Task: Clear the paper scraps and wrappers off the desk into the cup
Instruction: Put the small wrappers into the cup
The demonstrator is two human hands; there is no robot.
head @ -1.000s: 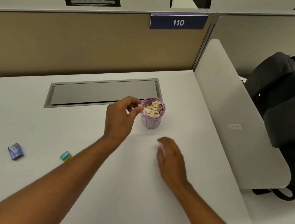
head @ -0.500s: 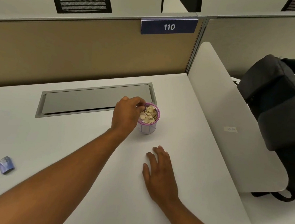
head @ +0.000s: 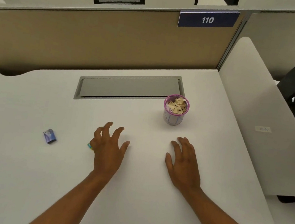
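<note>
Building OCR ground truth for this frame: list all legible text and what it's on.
"110": white digits on the blue sign atop the cubicle partition.
Small white label on the side divider panel: faint marks, unreadable.
Paper cup wall: bluish markings, unreadable.
Blue wrapper on the desk: print too blurred.

Just one view here, head-worn wide-angle cam. Looks forward and steeply down onto flat white desk top (head: 23, 180) from close above. Both bare forearms enter from bottom edge, left hand (head: 109, 148) and right hand (head: 184, 165) near frame centre. Beige fabric partition wall (head: 95, 44) with blue "110" number plate (head: 208, 20) fills top band. Straight edges bow near borders, lens thing.
</note>
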